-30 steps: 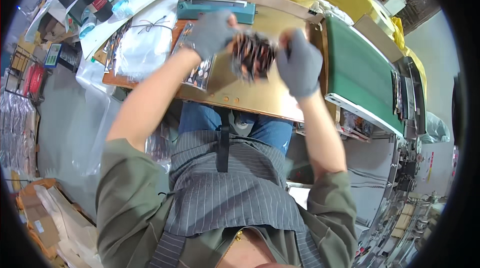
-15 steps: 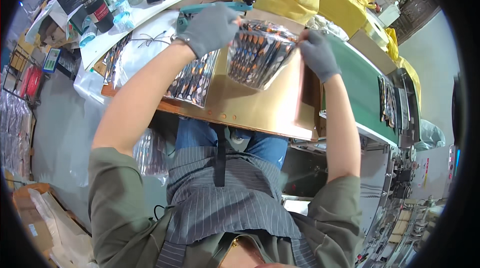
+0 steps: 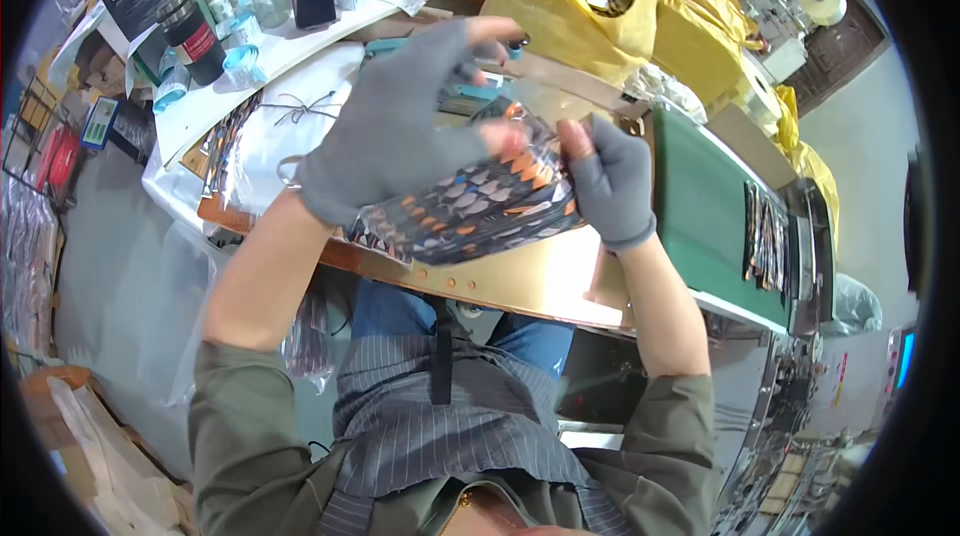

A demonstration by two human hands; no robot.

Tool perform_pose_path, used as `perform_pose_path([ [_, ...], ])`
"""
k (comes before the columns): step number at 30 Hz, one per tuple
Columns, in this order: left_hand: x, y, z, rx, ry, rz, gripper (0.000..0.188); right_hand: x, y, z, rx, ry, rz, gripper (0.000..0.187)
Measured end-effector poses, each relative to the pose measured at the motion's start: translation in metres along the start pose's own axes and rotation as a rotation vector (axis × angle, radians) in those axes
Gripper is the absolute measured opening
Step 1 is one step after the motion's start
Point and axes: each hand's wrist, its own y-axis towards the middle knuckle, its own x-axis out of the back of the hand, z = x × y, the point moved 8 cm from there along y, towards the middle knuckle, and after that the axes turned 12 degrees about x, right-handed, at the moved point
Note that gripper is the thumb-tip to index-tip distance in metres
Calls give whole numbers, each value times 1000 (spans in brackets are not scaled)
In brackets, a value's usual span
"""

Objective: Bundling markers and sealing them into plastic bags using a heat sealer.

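Packet stack [image 3: 480, 201] now nearer — both hands' fingers [image 3: 575, 141] clamped on it — above brass-coloured table [image 3: 520, 281].

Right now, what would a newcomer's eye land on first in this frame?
First, the two grey-gloved hands, left hand and right hand, holding a clear packet of orange-and-dark patterned items at the centre, above the brown work board. Then the yellow sacks at the top, and the green conveyor belt to the right.
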Motion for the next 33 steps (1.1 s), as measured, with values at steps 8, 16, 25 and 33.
perform_pose_path([
  [8,-66,-49,251,830,-360,235,43,-60,58,-179,-154,-505,-151,33],
  [16,-52,-5,320,1251,-821,201,42,-99,165,-145,39,-471,-115,33],
  [25,-46,1,361,1193,-439,240,43,-126,99,-262,-239,-732,60,23],
  [33,-46,1,348,1181,-506,207,42,-125,97,-254,-193,-691,18,22],
])
